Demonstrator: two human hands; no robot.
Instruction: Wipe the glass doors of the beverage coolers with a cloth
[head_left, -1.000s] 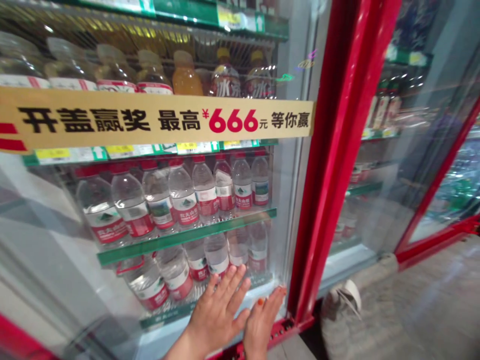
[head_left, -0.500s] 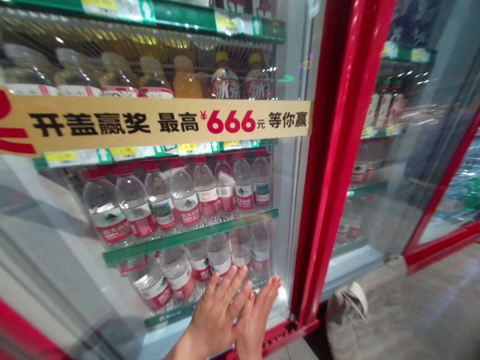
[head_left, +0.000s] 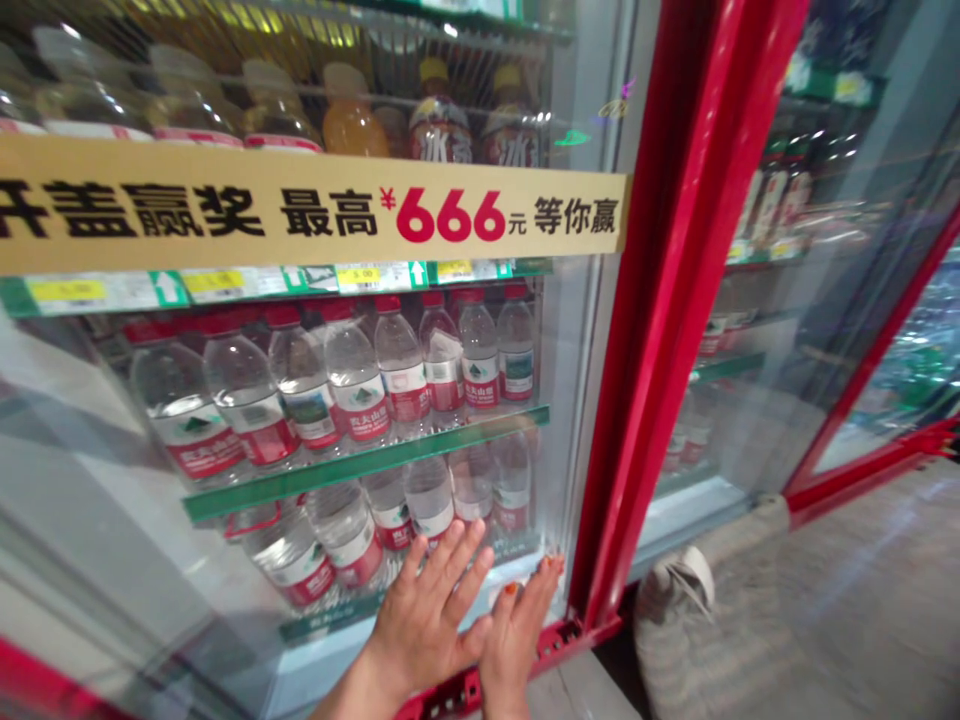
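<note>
Low in the view, my left hand [head_left: 426,615] is stretched out with its back towards me and its fingers somewhat apart. Close beside it, my right hand [head_left: 519,625] is turned edgewise, its fingers extended, with orange on the nails. Near the thumbs the hands overlap or touch; I cannot tell which. Neither holds anything. Before them is the glass door of a drinks fridge [head_left: 577,300]; whether a palm touches the glass is unclear. Behind it, red-capped water bottles [head_left: 360,400] fill a green-edged shelf, and larger water bottles [head_left: 341,535] stand on the one below, partly hidden by my fingers.
A yellow promotional strip [head_left: 315,210] crosses the door. Above it stand juice and tea bottles [head_left: 439,115]. A red door frame [head_left: 660,300] rises to the right, with another fridge beyond. On the floor at lower right is a pale sack-like item [head_left: 675,630].
The view has shifted slightly, so the strip sits higher and further left. My hands have drawn a little apart at the fingertips, and the left hand's fingers are more spread.
</note>
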